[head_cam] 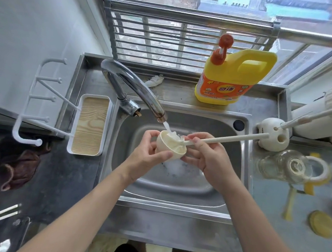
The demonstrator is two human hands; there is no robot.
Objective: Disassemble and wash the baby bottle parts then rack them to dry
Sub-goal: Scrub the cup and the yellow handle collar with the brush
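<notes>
My left hand [146,152] grips a cream bottle cap [168,145], held over the steel sink [233,190] with its opening turned up under the running faucet [138,90]. My right hand [208,159] holds a long cream bottle brush [225,139] by its handle, and the brush head sits inside the cap. Water falls from the spout into the cap. A clear glass baby bottle [286,168] lies on its side on the counter at right. Yellow parts lie near it: a ring [320,171], a straw piece [290,203] and a disc [322,223].
A yellow dish soap jug [228,81] stands behind the sink. A white drying rack [89,124] with pegs and a wooden tray sits left of the sink. A cream brush holder [273,134] stands at right. A brown cloth [19,166] lies at the left.
</notes>
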